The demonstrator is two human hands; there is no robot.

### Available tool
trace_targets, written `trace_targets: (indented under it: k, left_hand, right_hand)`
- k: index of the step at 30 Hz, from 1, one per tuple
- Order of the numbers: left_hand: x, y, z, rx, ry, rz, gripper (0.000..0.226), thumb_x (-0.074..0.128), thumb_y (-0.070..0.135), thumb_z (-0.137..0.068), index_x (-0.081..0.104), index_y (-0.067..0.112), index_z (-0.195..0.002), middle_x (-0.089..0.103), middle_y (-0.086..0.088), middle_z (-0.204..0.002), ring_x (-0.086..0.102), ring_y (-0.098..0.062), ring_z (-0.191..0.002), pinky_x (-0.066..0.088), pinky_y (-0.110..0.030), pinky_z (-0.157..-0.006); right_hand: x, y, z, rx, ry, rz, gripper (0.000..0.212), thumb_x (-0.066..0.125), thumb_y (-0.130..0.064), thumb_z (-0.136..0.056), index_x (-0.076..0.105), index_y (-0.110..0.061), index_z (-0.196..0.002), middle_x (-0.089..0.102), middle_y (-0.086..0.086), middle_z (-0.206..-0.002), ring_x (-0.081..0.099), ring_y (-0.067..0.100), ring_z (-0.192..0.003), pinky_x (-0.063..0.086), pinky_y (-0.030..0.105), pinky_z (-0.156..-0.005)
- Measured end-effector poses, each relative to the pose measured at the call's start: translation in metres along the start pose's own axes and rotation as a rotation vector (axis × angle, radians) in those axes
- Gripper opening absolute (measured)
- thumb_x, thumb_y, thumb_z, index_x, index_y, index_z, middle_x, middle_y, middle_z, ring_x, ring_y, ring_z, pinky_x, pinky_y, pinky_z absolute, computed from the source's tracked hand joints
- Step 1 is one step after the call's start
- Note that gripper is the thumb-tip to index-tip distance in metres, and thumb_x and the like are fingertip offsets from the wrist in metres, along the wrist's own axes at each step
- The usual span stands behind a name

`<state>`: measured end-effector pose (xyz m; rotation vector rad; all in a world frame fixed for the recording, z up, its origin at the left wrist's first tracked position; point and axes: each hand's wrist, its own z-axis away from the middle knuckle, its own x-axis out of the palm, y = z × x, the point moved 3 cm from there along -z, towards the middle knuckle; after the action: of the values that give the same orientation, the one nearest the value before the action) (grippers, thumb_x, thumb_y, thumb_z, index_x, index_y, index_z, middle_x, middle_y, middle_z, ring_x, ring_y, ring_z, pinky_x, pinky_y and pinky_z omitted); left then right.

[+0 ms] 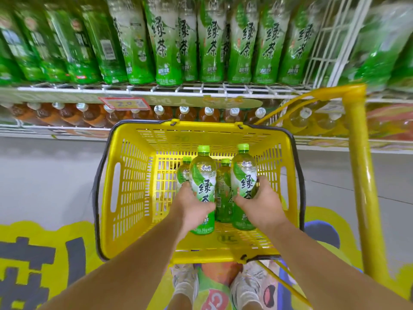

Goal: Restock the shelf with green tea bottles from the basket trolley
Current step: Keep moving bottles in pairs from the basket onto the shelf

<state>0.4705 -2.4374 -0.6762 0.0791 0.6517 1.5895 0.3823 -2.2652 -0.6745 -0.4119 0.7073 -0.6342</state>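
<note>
A yellow basket (134,175) on a trolley stands in front of me, below the shelf. My left hand (192,203) grips a green tea bottle (203,175) by its middle, held upright above the basket floor. My right hand (261,201) grips a second green tea bottle (243,173) the same way. Two more green tea bottles (223,193) (183,172) stand in the basket behind the held ones. On the white wire shelf (201,88) above, a row of green tea bottles (212,41) stands packed side by side.
A yellow trolley handle post (357,153) rises at the right. The lower shelf holds amber tea bottles (89,115) with white caps. A red price tag (124,104) hangs on the shelf rail. My shoes (185,280) stand on a printed floor sticker under the basket.
</note>
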Motion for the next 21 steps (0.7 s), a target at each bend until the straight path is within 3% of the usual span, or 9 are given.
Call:
trace_targets:
  k: [4, 8, 11, 13, 15, 18, 21]
  left_hand:
    - [-0.009, 0.016, 0.029, 0.080, 0.046, 0.012, 0.040, 0.081, 0.008, -0.072, 0.055, 0.022, -0.100, 0.070, -0.006, -0.091, 0.070, -0.022, -0.078, 0.058, -0.038, -0.065]
    - [-0.021, 0.041, 0.075, 0.149, 0.055, 0.036, 0.035, 0.078, 0.002, -0.075, 0.055, 0.022, -0.092, 0.070, -0.003, -0.085, 0.066, -0.016, -0.068, 0.054, -0.029, -0.058]
    - [-0.037, 0.058, 0.109, 0.184, 0.086, 0.025, 0.038, 0.080, 0.005, -0.071, 0.058, 0.022, -0.096, 0.074, 0.000, -0.086, 0.072, -0.018, -0.077, 0.061, -0.039, -0.069]
    - [-0.048, 0.071, 0.133, 0.190, 0.100, 0.005, 0.039, 0.081, 0.010, -0.070, 0.057, 0.023, -0.098, 0.072, 0.003, -0.085, 0.071, -0.015, -0.076, 0.059, -0.038, -0.065]
    - [-0.061, 0.085, 0.159, 0.211, 0.107, -0.021, 0.039, 0.081, 0.012, -0.071, 0.057, 0.022, -0.100, 0.070, 0.005, -0.085, 0.067, -0.010, -0.075, 0.050, -0.028, -0.058]
    - [-0.079, 0.104, 0.195, 0.230, 0.139, -0.025, 0.043, 0.083, 0.017, -0.069, 0.057, 0.021, -0.104, 0.069, 0.005, -0.087, 0.065, -0.010, -0.075, 0.044, -0.024, -0.056]
    - [-0.092, 0.116, 0.227, 0.233, 0.131, -0.007, 0.038, 0.082, 0.019, -0.072, 0.055, 0.025, -0.097, 0.067, 0.006, -0.088, 0.063, -0.008, -0.075, 0.043, -0.023, -0.055]
  right_hand:
    - [-0.011, -0.012, 0.019, -0.071, 0.003, -0.016, 0.052, 0.078, -0.018, -0.080, 0.042, -0.025, -0.116, 0.064, -0.006, -0.081, 0.061, 0.006, -0.058, 0.038, 0.013, -0.042]
    - [-0.030, -0.030, 0.051, -0.104, 0.041, -0.018, 0.056, 0.078, -0.023, -0.078, 0.039, -0.029, -0.119, 0.065, -0.003, -0.088, 0.062, 0.011, -0.064, 0.042, 0.021, -0.049]
    - [-0.048, -0.053, 0.080, -0.131, 0.077, -0.023, 0.052, 0.077, -0.024, -0.077, 0.042, -0.030, -0.115, 0.065, -0.002, -0.082, 0.062, 0.013, -0.057, 0.048, 0.030, -0.046]
    - [-0.064, -0.072, 0.103, -0.135, 0.093, 0.006, 0.055, 0.076, -0.027, -0.078, 0.038, -0.029, -0.118, 0.064, 0.001, -0.080, 0.061, 0.017, -0.058, 0.047, 0.028, -0.046]
    - [-0.080, -0.092, 0.125, -0.144, 0.101, 0.021, 0.057, 0.076, -0.028, -0.079, 0.039, -0.024, -0.123, 0.064, 0.002, -0.081, 0.063, 0.019, -0.062, 0.044, 0.026, -0.044]
    - [-0.102, -0.119, 0.158, -0.173, 0.134, 0.006, 0.057, 0.076, -0.030, -0.076, 0.044, -0.021, -0.122, 0.066, 0.004, -0.083, 0.065, 0.025, -0.065, 0.051, 0.039, -0.051]
    - [-0.115, -0.146, 0.187, -0.203, 0.160, 0.010, 0.056, 0.076, -0.028, -0.076, 0.045, -0.020, -0.122, 0.065, 0.001, -0.080, 0.064, 0.023, -0.060, 0.050, 0.037, -0.048]
